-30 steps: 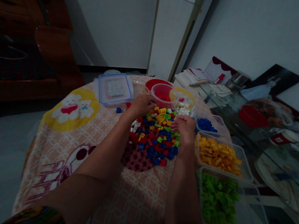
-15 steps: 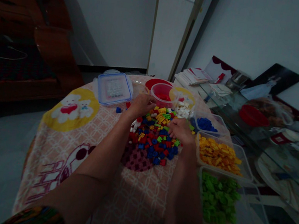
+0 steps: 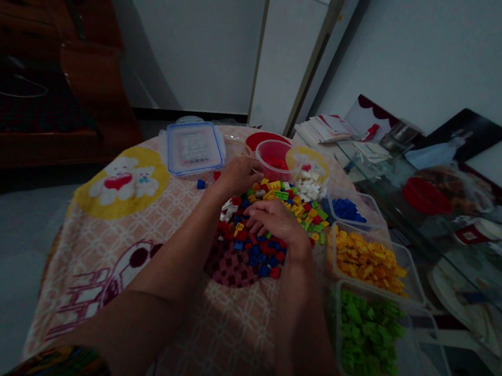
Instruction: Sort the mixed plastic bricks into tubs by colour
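Observation:
A pile of mixed small bricks (image 3: pixel 268 257) in red, blue, yellow, green and white lies on the patterned tablecloth. My left hand (image 3: pixel 242 177) is at the pile's far left edge, its fingers bent; what they hold, if anything, is too small to make out. Over the middle of the pile reaches my right hand (image 3: pixel 272 218), with its fingers apart and pointing left. White bricks (image 3: pixel 309 186) lie beyond it. On the right stand clear boxes of blue bricks (image 3: pixel 347 209), yellow bricks (image 3: pixel 368 257) and green bricks (image 3: pixel 368 337).
A blue-rimmed clear lid (image 3: pixel 195 148) lies at the back left. Behind the pile is a pink tub (image 3: pixel 276 156) with red pieces in it. A glass table (image 3: pixel 386 203) at the right bears papers, a red bowl (image 3: pixel 427 195) and a cup (image 3: pixel 480 230).
My right hand has moved left over the pile, uncovering bricks on the right side, and its fingers have spread. My left hand is nearly where it was.

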{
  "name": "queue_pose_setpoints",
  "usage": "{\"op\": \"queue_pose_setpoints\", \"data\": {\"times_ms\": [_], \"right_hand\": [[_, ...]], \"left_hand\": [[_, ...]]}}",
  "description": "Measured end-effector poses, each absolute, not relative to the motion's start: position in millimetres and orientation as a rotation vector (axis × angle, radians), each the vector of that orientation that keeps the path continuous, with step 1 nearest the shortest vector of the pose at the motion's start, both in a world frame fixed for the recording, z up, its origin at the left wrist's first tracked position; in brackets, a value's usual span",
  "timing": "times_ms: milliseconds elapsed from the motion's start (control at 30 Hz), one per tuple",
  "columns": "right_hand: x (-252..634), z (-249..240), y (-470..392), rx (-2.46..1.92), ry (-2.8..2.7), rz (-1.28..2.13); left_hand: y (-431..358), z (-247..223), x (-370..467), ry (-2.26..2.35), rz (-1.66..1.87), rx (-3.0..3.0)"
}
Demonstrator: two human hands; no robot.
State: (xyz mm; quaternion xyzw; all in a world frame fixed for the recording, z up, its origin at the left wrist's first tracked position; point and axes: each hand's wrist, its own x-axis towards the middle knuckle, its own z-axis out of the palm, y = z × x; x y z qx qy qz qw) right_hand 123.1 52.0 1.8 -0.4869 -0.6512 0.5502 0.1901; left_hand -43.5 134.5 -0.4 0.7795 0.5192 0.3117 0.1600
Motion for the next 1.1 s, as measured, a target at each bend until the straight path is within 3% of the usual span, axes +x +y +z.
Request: {"op": "queue_pose_setpoints", "data": {"times_ms": [133,533,933,1100], "right_hand": [[120.4,-3.1,52.3,-1.533,-1.949,1.473],[169.6,-3.3,58.9,-1.641,-1.567,1.168],[173.4,-25.5,68.0,-1.618,-1.507,1.085],[170.9,-31.5,69.1,-1.582,-1.455,1.049]], "left_hand": [[136.3,-1.0,-44.2,1.487,0.891,2.241],[125.2,9.5,-39.4,1.558,1.029,2.210],[47.3,-12.8,-3.1,1.259,0.310,2.254],[38.2,-19.7,-6.7,1.205,0.280,2.219]]}}
